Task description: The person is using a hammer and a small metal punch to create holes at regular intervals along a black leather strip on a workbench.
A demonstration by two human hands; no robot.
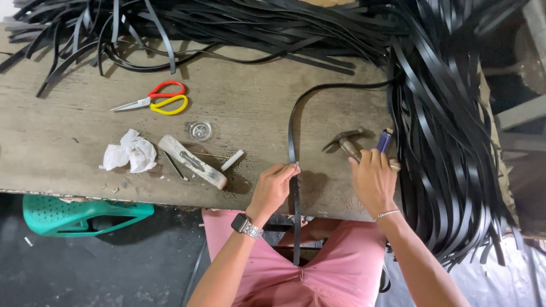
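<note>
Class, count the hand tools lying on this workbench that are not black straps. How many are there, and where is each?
2. The scissors lie at the upper left of the bench; the hammer lies by the right hand. The heaped straps may hide more.

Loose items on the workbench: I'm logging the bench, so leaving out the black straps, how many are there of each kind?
Scissors: 1
Hammer: 1
Lighter: 1
Crumpled white paper: 1
Small round clear dish: 1
Wooden block: 1
White stick: 1
Total: 7
</note>
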